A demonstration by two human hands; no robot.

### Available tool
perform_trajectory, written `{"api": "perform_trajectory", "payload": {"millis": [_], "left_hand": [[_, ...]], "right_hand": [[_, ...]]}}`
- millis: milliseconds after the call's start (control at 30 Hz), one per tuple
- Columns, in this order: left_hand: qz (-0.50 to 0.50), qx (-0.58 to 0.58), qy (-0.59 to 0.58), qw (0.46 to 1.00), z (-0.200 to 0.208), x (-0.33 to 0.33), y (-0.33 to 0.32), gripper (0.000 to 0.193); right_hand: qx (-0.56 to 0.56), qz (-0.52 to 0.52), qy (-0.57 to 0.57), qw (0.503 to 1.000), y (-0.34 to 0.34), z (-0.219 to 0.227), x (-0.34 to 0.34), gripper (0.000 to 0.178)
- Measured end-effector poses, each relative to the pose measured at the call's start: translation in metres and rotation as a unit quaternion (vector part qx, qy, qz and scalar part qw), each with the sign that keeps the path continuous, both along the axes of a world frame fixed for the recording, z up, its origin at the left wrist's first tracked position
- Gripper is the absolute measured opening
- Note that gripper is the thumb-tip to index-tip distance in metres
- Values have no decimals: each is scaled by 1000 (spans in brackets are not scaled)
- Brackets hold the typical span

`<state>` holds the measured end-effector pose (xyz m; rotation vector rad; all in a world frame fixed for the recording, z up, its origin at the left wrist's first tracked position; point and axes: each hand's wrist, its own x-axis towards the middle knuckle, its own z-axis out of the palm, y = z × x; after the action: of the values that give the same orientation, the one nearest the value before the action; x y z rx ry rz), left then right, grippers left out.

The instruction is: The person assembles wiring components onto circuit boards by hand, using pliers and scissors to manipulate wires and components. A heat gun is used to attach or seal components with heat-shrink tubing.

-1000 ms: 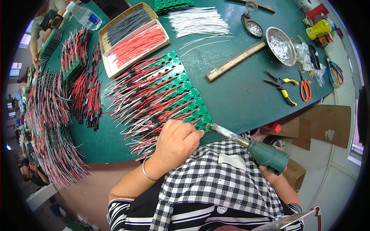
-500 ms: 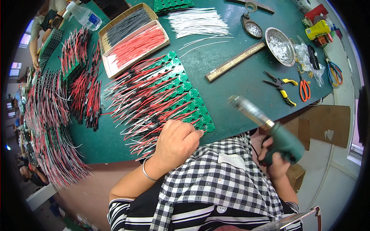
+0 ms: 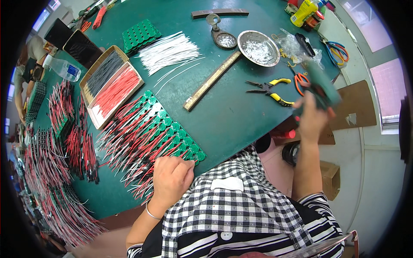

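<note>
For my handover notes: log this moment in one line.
Left grip: at wired green boards | Right grip: holds green tool, blurred | Nearby: yellow-handled pliers

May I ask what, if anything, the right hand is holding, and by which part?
The right hand holds a blurred green tool, apparently by its dark handle.

Left hand (image 3: 173,179) resting at near end of green circuit-board panel (image 3: 175,132), red, white and black wires (image 3: 129,148) along panel, right hand (image 3: 310,121) gripping motion-blurred green heat gun (image 3: 325,88), yellow-handled pliers (image 3: 269,88) nearby on green worktop (image 3: 232,129).
</note>
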<state>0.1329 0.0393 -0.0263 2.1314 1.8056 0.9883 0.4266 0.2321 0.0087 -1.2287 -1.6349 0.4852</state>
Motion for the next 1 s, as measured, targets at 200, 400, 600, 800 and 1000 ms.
{"api": "perform_trajectory", "payload": {"millis": [200, 400, 600, 800, 1000], "left_hand": [[58, 20, -47, 997, 9, -8, -2, 16], [64, 31, 25, 997, 2, -9, -4, 19], [62, 16, 17, 998, -2, -6, -5, 17], [61, 15, 13, 998, 0, -4, -5, 16], [60, 10, 16, 998, 0, -4, -4, 16]], "right_hand": [[-38, 102, 212, 971, -15, -11, -40, 33], [-281, 309, 113, 902, -89, -16, 0, 68], [-443, 279, 154, 838, -122, -17, 13, 50], [-184, 357, -145, 904, -120, -17, 17, 27], [-202, 353, -94, 909, -119, -9, 5, 25]]}}
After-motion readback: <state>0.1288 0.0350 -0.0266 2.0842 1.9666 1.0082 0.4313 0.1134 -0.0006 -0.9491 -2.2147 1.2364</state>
